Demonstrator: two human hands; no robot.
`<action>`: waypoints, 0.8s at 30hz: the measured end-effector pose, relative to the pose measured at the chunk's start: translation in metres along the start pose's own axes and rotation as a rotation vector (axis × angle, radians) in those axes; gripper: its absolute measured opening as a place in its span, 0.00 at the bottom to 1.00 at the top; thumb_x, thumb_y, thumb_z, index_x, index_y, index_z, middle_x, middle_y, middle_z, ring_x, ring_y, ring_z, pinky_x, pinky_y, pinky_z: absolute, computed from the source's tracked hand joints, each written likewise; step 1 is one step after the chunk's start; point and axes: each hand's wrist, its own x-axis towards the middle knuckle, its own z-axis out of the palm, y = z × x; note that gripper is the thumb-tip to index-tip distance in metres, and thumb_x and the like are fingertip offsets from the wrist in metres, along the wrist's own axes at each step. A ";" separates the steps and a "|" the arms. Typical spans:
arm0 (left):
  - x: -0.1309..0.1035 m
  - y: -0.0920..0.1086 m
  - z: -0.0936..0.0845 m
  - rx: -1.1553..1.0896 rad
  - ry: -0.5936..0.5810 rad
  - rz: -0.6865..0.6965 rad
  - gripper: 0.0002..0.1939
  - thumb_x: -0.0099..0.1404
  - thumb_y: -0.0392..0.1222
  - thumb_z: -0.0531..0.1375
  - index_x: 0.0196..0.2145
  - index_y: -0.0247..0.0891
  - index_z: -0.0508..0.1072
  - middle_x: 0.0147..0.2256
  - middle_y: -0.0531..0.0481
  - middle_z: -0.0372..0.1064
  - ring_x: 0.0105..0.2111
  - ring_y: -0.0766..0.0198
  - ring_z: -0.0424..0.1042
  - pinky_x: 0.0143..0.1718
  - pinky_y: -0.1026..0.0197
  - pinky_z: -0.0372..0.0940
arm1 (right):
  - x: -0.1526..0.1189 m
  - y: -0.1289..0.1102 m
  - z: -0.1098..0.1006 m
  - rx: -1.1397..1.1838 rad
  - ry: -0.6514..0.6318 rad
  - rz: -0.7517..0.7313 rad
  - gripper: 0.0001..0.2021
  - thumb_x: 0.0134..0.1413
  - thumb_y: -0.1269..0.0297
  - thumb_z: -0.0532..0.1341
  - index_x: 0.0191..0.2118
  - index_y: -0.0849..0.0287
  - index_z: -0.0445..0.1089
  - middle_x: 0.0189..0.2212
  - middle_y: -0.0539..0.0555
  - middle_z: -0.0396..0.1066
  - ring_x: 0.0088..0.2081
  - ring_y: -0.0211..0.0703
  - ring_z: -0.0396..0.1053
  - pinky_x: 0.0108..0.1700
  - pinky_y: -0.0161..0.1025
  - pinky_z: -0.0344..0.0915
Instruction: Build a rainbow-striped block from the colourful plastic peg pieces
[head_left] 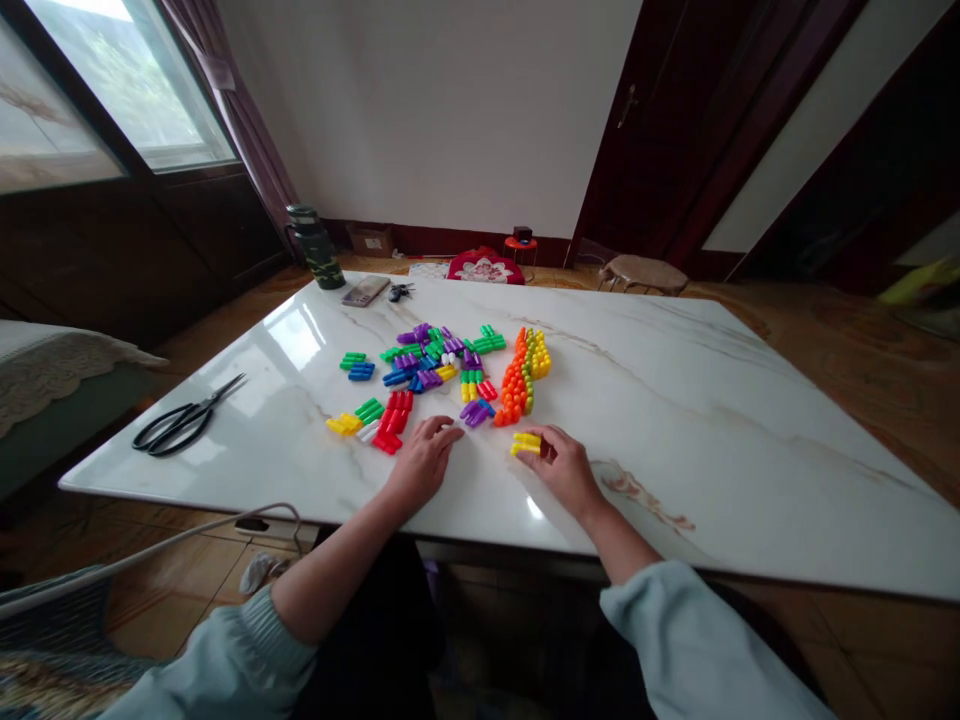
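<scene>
From where I stand, the marble-patterned table (pixel 750 430) is the biggest thing here, spreading out on every side of the person's right hand (pixel 568 468). Beyond that hand and to its left lies the broadest patch on it, a loose scatter of mixed capsule-shaped pieces (pixel 405 362), many in small same-coloured bundles. Nearer the grip, just past it, orange pieces (pixel 514 382), olive pieces (pixel 530 370) and standing-off yellow pieces (pixel 541 358) are packed into bands side by side. I'd judge the work partway: those bands look arranged, while the purple, green, blue, red and white ones still lie jumbled. As for containers, a cardboard box (pixel 371 240) sits on the floor far beyond the grip, and a camouflage thermos flask (pixel 315 250) stands on the table's far left corner, capped; I can't see what either holds. Well left of the grip lie black-handled scissors (pixel 184 420); a phone (pixel 366 292) rests near the flask. The left hand (pixel 426 460) lies left of the right one, fingers loosely bent beside the red pieces (pixel 394 422); its palm is hidden, so I can't tell whether it holds anything. Smallest, a yellow bundle (pixel 527 443) is pinched between the right hand's thumb and fingers.
</scene>
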 end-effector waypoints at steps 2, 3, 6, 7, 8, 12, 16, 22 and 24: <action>0.001 -0.001 0.001 -0.005 -0.004 -0.001 0.17 0.67 0.33 0.49 0.47 0.40 0.73 0.50 0.43 0.65 0.49 0.56 0.65 0.52 0.52 0.63 | -0.003 0.002 -0.001 -0.107 -0.004 -0.031 0.13 0.55 0.58 0.62 0.43 0.58 0.73 0.38 0.55 0.69 0.37 0.43 0.68 0.42 0.39 0.67; 0.001 -0.002 0.002 -0.009 -0.004 -0.001 0.17 0.67 0.33 0.49 0.47 0.40 0.73 0.50 0.43 0.65 0.49 0.56 0.64 0.52 0.52 0.63 | -0.004 0.003 -0.001 -0.161 0.004 -0.037 0.13 0.56 0.58 0.62 0.43 0.58 0.73 0.39 0.55 0.68 0.38 0.44 0.69 0.43 0.39 0.66; 0.000 -0.002 0.003 -0.023 0.000 -0.003 0.17 0.66 0.33 0.50 0.47 0.40 0.72 0.50 0.44 0.64 0.50 0.56 0.64 0.53 0.52 0.62 | -0.007 0.003 0.000 -0.271 0.039 -0.041 0.16 0.57 0.56 0.60 0.48 0.58 0.70 0.42 0.57 0.67 0.41 0.46 0.69 0.44 0.40 0.67; -0.001 -0.002 0.002 -0.029 0.001 -0.006 0.17 0.65 0.33 0.51 0.48 0.40 0.72 0.50 0.44 0.64 0.51 0.56 0.64 0.53 0.52 0.62 | -0.008 0.003 0.000 -0.301 0.042 -0.053 0.18 0.57 0.55 0.61 0.50 0.58 0.69 0.43 0.57 0.66 0.42 0.47 0.69 0.44 0.40 0.67; -0.003 -0.002 0.002 -0.037 0.005 -0.010 0.18 0.64 0.33 0.52 0.50 0.40 0.70 0.51 0.43 0.63 0.52 0.56 0.63 0.54 0.52 0.61 | -0.009 0.003 0.001 -0.329 0.037 -0.073 0.19 0.57 0.55 0.61 0.51 0.58 0.68 0.44 0.57 0.66 0.43 0.48 0.69 0.45 0.41 0.67; -0.005 -0.001 0.002 -0.072 0.024 -0.021 0.23 0.61 0.37 0.58 0.55 0.40 0.66 0.55 0.41 0.59 0.56 0.53 0.60 0.57 0.49 0.59 | -0.010 0.003 0.010 -0.391 0.015 -0.168 0.17 0.57 0.56 0.60 0.49 0.57 0.69 0.43 0.57 0.65 0.45 0.51 0.68 0.47 0.44 0.66; -0.004 0.002 0.000 -0.069 0.050 -0.030 0.27 0.58 0.40 0.62 0.56 0.39 0.64 0.57 0.38 0.57 0.59 0.50 0.56 0.58 0.46 0.56 | -0.007 -0.004 0.033 -0.337 0.111 -0.126 0.16 0.57 0.59 0.59 0.49 0.59 0.69 0.44 0.59 0.65 0.42 0.51 0.69 0.46 0.47 0.68; -0.071 0.035 -0.024 -0.198 0.063 0.098 0.19 0.67 0.38 0.54 0.55 0.41 0.65 0.58 0.40 0.58 0.59 0.55 0.57 0.59 0.48 0.57 | -0.035 -0.039 0.044 -0.138 0.201 -0.121 0.21 0.58 0.59 0.56 0.56 0.59 0.61 0.50 0.62 0.61 0.36 0.43 0.69 0.42 0.45 0.71; -0.120 0.040 -0.038 -0.243 -0.069 0.174 0.19 0.68 0.37 0.51 0.55 0.45 0.66 0.53 0.42 0.65 0.54 0.57 0.64 0.56 0.51 0.61 | -0.067 -0.048 0.032 -0.109 0.233 -0.076 0.20 0.60 0.56 0.55 0.55 0.58 0.63 0.47 0.61 0.64 0.34 0.43 0.69 0.39 0.43 0.71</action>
